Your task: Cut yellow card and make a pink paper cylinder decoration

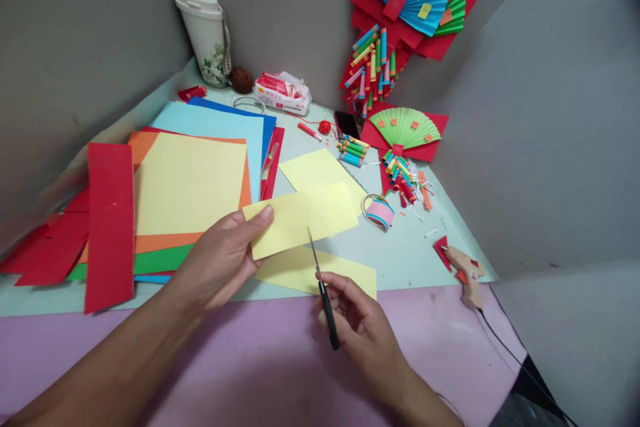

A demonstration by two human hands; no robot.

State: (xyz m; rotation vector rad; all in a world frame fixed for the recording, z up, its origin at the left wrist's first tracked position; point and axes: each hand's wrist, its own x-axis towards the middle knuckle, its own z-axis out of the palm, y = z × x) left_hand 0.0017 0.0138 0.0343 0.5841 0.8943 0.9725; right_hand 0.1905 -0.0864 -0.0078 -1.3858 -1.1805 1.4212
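Note:
A pale yellow paper strip (pixel 287 219) is pinched in my left hand (pixel 225 253), thumb on top, above the table's front part. My right hand (pixel 357 320) holds scissors (pixel 325 303) with black handles; their blades point up and away, with the tip at the strip's lower edge. Another yellow sheet (pixel 320 170) lies behind the strip, and a yellow piece (pixel 350 270) rests below it near the front edge. To the left is a stack of coloured paper with a yellow sheet (pixel 193 183) on top.
Red paper strips (pixel 110 227) lie at the left. A glue gun (pixel 467 273) with a cord, a tape roll (pixel 379 212) and a green fan (pixel 407 128) are at the right. A white cup (pixel 205 37) and tissue pack (pixel 283 92) stand behind.

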